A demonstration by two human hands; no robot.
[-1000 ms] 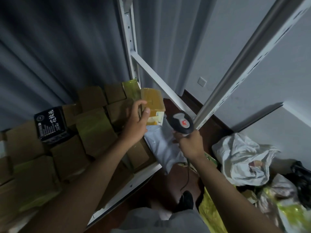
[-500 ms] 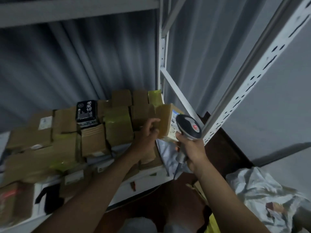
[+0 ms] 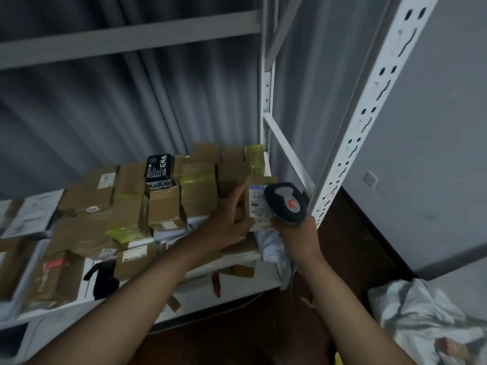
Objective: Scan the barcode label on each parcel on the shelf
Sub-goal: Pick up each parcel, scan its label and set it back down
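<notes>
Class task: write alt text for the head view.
A left hand holds a small brown parcel label-out while the right hand aims a barcode scanner at it, beside a shelf crowded with boxes.

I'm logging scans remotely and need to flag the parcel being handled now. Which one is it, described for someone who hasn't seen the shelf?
Find the white slotted upright at the shelf's right end. Just left of it, the left hand holds a small brown box, with the scanner in the right hand right beside it. Unlike the stacked boxes, it is tilted up, its white label facing the camera.
</notes>
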